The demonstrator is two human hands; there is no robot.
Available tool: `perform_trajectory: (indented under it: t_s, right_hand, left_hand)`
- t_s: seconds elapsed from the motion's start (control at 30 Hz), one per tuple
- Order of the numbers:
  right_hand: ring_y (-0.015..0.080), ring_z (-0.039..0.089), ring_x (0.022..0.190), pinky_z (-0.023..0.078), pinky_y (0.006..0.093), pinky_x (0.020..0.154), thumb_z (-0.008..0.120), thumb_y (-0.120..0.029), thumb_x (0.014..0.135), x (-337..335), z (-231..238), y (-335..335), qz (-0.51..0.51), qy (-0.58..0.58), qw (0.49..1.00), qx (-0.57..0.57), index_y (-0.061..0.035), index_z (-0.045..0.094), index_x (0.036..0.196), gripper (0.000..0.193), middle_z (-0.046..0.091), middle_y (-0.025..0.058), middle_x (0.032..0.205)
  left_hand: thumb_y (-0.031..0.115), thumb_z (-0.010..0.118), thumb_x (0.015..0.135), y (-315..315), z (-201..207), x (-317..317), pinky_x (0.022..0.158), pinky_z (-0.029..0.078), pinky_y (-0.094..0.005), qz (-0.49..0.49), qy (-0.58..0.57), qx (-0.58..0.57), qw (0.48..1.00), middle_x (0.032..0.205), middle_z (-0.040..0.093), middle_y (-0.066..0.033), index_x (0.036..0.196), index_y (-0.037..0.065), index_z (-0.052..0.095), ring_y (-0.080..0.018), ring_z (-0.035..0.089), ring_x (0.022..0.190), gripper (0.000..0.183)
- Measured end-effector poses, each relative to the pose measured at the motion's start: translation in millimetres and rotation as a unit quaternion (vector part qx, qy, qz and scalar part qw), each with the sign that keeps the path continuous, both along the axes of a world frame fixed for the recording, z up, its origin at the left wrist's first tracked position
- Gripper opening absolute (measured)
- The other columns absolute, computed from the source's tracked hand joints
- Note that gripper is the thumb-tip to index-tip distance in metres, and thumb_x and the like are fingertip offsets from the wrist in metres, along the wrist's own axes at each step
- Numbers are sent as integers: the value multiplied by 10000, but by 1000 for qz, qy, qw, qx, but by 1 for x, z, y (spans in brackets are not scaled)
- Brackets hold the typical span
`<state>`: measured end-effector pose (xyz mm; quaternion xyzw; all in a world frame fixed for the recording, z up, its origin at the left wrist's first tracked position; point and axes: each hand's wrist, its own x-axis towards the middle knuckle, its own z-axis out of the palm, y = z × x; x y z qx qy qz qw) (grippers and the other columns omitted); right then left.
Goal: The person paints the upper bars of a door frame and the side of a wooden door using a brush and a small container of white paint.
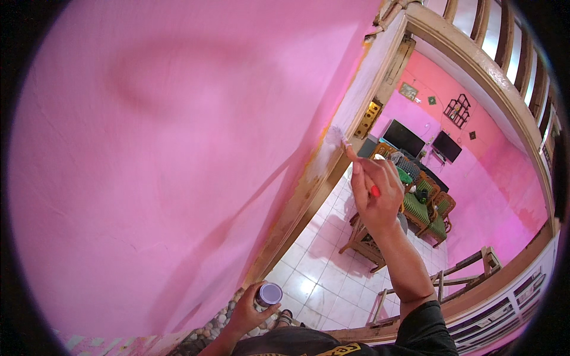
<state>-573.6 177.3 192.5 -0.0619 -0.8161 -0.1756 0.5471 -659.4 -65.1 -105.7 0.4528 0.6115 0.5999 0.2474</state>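
Note:
My right hand (380, 184) is raised in the middle of the view, its fingers closed round a thin paintbrush (375, 191) with a red handle end. The brush tip meets the edge of the wooden door frame (317, 199), beside a wet-looking pale lilac patch (334, 136). Most of the brush is hidden by my fingers. Low down, my left hand (244, 315) wraps round a small cup of pale purple paint (270, 293), held upright below the frame. Above the patch the frame strip looks whitish; below it, bare brown shows.
A pink wall (178, 178) fills the left side. Through the doorway lie a white tiled floor (306, 285), green-cushioned wooden chairs (418, 209), and dark screens (404, 137). A wooden rack-like stand (469, 261) is at lower right. Pebbles (209, 330) border the wall's foot.

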Motion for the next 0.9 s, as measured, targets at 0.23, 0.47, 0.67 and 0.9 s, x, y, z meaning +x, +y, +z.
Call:
perform_trajectory:
  t_s: [0.23, 0.47, 0.67, 0.9]
  right_hand:
    - [272, 593, 740, 481, 401, 650, 793, -102, 769, 4, -25, 4, 7, -123, 992, 29, -106, 662, 911, 193, 590, 71, 792]
    - [272, 576, 704, 464, 391, 634, 763, -88, 810, -2, 32, -7, -23, -1, 999, 31, -67, 663, 909, 142, 558, 73, 749]
    - [276, 584, 666, 468, 391, 638, 751, -27, 826, 3, -36, -14, 13, -182, 983, 12, -37, 660, 904, 119, 622, 86, 764]
    - [268, 606, 700, 487, 375, 640, 746, -117, 892, 7, 61, 1, -26, 25, 999, 15, -54, 684, 931, 97, 633, 106, 781]
  left_hand:
    - [281, 883, 787, -3, 1, 0, 961, 538, -368, 5, -1, -21, 1000, 1206, 653, -178, 1340, 10, 523, -264, 669, 1126, 714]
    - [284, 886, 783, -1, -4, -3, 952, 543, -366, 3, -5, -24, 1000, 1194, 655, -184, 1336, -2, 523, -265, 675, 1110, 720]
    - [288, 885, 783, -4, -2, 0, 948, 544, -367, 14, 7, 2, 1000, 1189, 656, -182, 1329, -10, 530, -274, 676, 1102, 717]
    - [278, 884, 786, 0, -8, -5, 941, 545, -360, 5, 33, 3, 999, 1191, 655, -182, 1330, -19, 532, -271, 676, 1093, 713]
